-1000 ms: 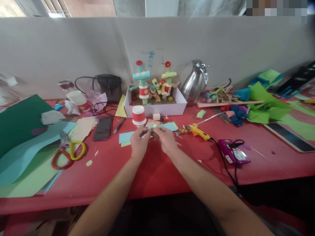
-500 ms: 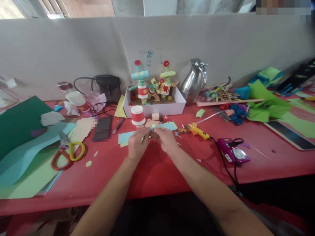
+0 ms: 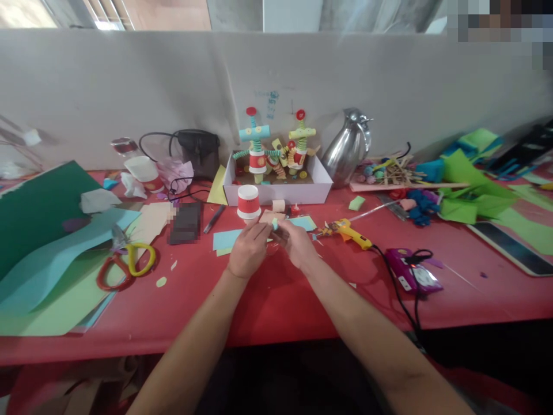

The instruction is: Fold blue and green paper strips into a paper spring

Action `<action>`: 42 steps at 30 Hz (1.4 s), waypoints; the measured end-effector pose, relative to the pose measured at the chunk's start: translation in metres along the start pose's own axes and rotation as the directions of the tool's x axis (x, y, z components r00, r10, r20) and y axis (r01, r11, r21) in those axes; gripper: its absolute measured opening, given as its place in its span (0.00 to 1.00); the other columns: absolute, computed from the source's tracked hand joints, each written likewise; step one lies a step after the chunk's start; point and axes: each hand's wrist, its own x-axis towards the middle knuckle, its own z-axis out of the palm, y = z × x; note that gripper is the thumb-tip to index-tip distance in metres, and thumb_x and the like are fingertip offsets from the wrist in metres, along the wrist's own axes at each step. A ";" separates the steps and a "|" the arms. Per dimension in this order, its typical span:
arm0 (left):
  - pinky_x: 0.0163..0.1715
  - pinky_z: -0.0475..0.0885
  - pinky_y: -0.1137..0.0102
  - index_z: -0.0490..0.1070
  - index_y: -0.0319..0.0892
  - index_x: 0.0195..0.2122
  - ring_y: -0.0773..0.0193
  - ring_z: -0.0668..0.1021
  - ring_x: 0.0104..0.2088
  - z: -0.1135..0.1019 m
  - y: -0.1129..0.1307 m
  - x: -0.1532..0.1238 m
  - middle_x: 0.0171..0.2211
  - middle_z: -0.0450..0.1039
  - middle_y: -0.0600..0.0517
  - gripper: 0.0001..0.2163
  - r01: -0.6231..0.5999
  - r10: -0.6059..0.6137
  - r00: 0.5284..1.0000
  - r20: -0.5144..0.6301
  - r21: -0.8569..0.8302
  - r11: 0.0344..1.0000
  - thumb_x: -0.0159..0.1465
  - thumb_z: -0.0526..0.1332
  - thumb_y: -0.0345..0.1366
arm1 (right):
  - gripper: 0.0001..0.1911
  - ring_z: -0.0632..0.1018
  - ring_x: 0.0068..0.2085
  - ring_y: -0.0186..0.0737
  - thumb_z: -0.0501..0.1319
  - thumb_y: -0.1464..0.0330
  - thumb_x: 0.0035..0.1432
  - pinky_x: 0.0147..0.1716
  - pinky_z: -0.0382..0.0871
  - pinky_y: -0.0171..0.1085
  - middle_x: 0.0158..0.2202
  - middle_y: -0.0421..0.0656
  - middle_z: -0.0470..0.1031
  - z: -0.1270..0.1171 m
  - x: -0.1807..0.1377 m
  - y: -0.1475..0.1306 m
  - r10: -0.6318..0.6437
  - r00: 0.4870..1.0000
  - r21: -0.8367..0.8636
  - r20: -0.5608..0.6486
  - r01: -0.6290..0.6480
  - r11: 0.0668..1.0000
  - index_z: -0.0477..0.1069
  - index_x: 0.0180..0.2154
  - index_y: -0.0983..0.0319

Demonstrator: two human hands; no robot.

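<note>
My left hand (image 3: pixel 249 249) and my right hand (image 3: pixel 296 241) meet over the middle of the red table, both with fingers closed. Between their fingertips is a small folded piece of pale green and blue paper (image 3: pixel 275 222); its lower part is hidden by the fingers. Flat blue and green paper strips (image 3: pixel 227 240) lie beneath and beside the hands. Just behind them stands an upside-down red and white paper cup (image 3: pixel 249 203). A small beige paper roll (image 3: pixel 279 205) sits close to it. To the right of my right hand lies a yellow hot glue gun (image 3: pixel 352 234).
A white box (image 3: pixel 280 195) with paper-cup figures (image 3: pixel 258 161) stands at the back, beside a steel jug (image 3: pixel 349 147). Scissors (image 3: pixel 140 260) rest on coloured sheets (image 3: pixel 52 308) at left. A purple power strip (image 3: pixel 412 271) with black cords and a phone (image 3: pixel 514 248) lie right.
The view has shifted slightly, so the table's things appear a little further right. Both hands stay together on the small piece of paper, their fingers slightly moved.
</note>
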 end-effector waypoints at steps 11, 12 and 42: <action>0.49 0.71 0.59 0.79 0.45 0.40 0.55 0.79 0.43 0.005 0.004 0.003 0.41 0.79 0.48 0.12 0.411 -0.488 0.871 -0.060 -0.457 0.789 0.55 0.67 0.39 | 0.10 0.78 0.34 0.40 0.71 0.63 0.38 0.43 0.70 0.40 0.26 0.40 0.77 -0.003 0.001 -0.003 -0.035 0.994 -0.162 0.104 0.051 0.985 0.78 0.24 0.62; 0.48 0.72 0.60 0.79 0.44 0.42 0.55 0.79 0.43 0.004 0.006 0.005 0.41 0.79 0.47 0.13 0.455 -0.531 0.847 0.014 -0.536 0.711 0.55 0.67 0.39 | 0.09 0.78 0.34 0.40 0.71 0.63 0.38 0.43 0.70 0.41 0.26 0.41 0.77 -0.003 0.000 -0.004 -0.039 0.993 -0.171 0.108 0.057 0.984 0.78 0.24 0.62; 0.53 0.68 0.59 0.77 0.42 0.47 0.52 0.76 0.51 -0.010 0.004 0.010 0.48 0.77 0.44 0.19 0.480 -0.439 0.873 0.214 -0.538 0.693 0.53 0.69 0.35 | 0.09 0.79 0.47 0.43 0.60 0.68 0.57 0.45 0.75 0.42 0.44 0.45 0.77 -0.016 0.000 -0.006 -0.388 0.791 -0.587 0.473 0.611 0.531 0.62 0.41 0.57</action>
